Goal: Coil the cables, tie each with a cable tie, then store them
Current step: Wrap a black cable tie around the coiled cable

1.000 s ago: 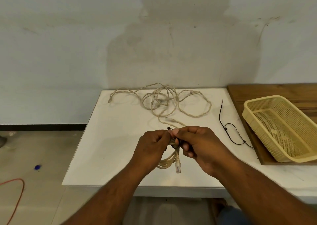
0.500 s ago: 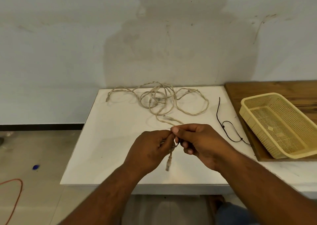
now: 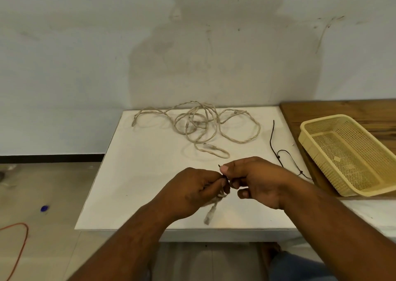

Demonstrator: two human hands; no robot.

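Mid-tie over the near centre of the white table (image 3: pixel 139 184). Gripping a small coil of beige cable (image 3: pixel 211 211) in the left hand (image 3: pixel 192 193), fingers curled round the bundle, with one plug end dangling below the fist toward the near edge. Pinching a black cable tie (image 3: pixel 225 176) in the right hand (image 3: pixel 259 181), thumb against forefinger, hard up against the coil and touching the left fingertips, with the tie's tip poking out just above the thumbnail. Remaining right fingers loosely curled underneath. Can't tell whether the tie is closed round the coil: hidden behind the fingers. Far side of the table, near the wall: a tangle of loose cables (image 3: pixel 199 126), uncoiled, with several plugs showing and one looped end trailing toward the hands but well apart from them. Right of the hands, near the table's right edge: spare cable ties (image 3: pixel 286 155), black, one running straight toward the far side, the rest in loose loops. Further right: a yellow perforated basket (image 3: pixel 305 128) sitting on a wooden board (image 3: pixel 342 109), angled from far-left to near-right. On the floor to the left: an orange cord (image 3: pixel 23 238) and a small blue object (image 3: pixel 44 208).
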